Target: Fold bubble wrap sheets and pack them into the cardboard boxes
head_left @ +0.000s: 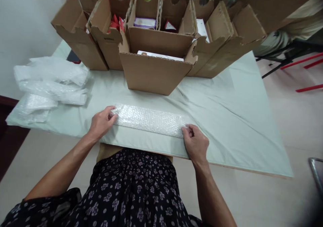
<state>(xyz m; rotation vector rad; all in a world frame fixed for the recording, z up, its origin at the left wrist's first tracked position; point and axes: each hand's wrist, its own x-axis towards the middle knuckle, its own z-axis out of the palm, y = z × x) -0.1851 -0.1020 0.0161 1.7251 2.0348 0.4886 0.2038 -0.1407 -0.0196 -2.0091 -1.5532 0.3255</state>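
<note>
A long folded strip of bubble wrap (150, 120) lies near the front edge of the table, slanting slightly down to the right. My left hand (103, 120) pinches its left end between thumb and fingers. At the other end, my right hand (195, 142) grips the corner, thumb on top and fingers curled. Just beyond the strip stands a cardboard box (156, 72) with a white item (161, 55) showing inside.
Several open cardboard holders (83, 48) line the back, with bottles and packets in them. A pile of bubble wrap (52, 80) sits at the left. Pale green cloth (237, 119) covers the table. Red and black metal legs (300, 64) stand on the floor at right.
</note>
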